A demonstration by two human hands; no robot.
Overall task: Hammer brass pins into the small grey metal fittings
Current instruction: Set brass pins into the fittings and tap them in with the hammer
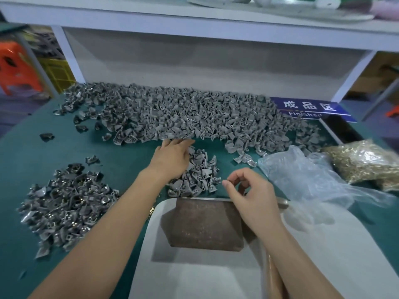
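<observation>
A wide heap of small grey metal fittings [183,113] covers the back of the green table. A smaller heap [197,175] lies in front of it, and my left hand [172,157] rests flat on its left side with fingers spread over the fittings. My right hand [251,190] hovers above the far edge of a rusty brown metal block [205,225], fingers curled and thumb near the forefinger; I cannot tell whether a pin is pinched there. Brass pins fill a clear bag [362,160] at the right. A wooden handle [273,275] lies under my right forearm.
Another heap of fittings, shinier and with brass showing [67,203], lies at the left. The block sits on a white tray [194,277]. An empty crumpled plastic bag [302,175] lies at the right. A blue sign [311,108] and a white shelf frame [194,22] stand behind.
</observation>
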